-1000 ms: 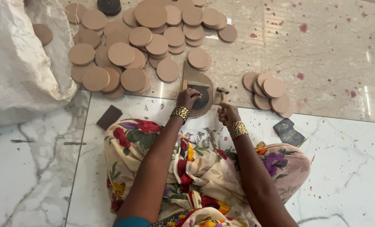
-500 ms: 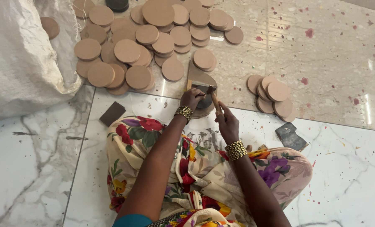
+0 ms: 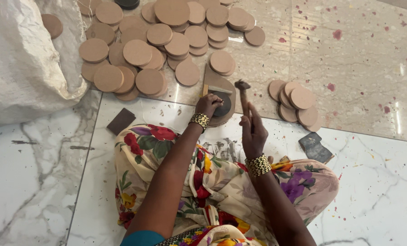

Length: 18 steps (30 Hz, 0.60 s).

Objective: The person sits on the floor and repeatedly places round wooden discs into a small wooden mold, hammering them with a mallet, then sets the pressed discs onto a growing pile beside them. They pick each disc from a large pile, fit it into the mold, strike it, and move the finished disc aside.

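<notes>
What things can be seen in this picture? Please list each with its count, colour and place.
discs: many, tan, large heap at upper left on the floor
small disc pile: several, tan, right of the hammer
sack: one, white, far left
dark disc: one, on a wooden block at the left hand
block: one, tan, under the dark disc
brown piece: one, flat, floor by the left knee
grey pieces: seemingly two, floor by the right knee
hammer: one, dark head, raised above the block
floor: white marble near, beige speckled far
left hand: on the dark disc
right hand: grips the hammer
</notes>
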Tool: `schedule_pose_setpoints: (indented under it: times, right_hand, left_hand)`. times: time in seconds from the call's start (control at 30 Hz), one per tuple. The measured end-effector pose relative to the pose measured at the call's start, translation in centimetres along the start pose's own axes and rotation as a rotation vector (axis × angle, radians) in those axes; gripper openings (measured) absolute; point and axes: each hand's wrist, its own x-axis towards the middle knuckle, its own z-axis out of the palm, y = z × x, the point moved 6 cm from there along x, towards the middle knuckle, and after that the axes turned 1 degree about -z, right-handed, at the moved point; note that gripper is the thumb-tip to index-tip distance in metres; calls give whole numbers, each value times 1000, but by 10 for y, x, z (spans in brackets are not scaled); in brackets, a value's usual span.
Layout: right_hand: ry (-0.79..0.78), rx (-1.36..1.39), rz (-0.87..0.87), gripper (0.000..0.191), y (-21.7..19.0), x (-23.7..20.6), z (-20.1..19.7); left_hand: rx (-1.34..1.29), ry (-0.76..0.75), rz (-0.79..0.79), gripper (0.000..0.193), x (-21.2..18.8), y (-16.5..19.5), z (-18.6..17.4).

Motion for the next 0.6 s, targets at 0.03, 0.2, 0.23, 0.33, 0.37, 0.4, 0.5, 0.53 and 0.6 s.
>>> schedule_pose_setpoints:
  times: [0.03,0.2,0.23,0.33,0.37,0.4,0.5,0.53,0.6]
  right_hand:
    - [29,6,-59,45,-4,-2,-3]
    - [-61,-91,25,40,17,-1,20]
    - [-147,-144,39,42,23,-2,28]
    - [-217,-147,145,45,39,-5,37]
    - [-216,-126,189,46,44,-5,37]
    - [-175,-91,227,46,48,-6,34]
    - [-86,20,394,45,68,8,24]
    - [-79,62,494,44,78,12,23]
    - [-78,191,652,44,97,15,21]
  left_hand:
    - [-8,8,15,12,0,1,0]
    - [44,-8,-10,15,0,-1,-1]
    - [56,-3,-6,16,0,0,-1]
    - [72,-10,14,13,1,3,-1]
    - [61,-2,15,13,1,3,-2]
    - [49,-4,11,12,0,3,-2]
    - [17,-15,-7,12,1,3,-1]
    - [8,-19,-12,12,1,3,-1]
    - [12,-26,-3,13,1,4,-2]
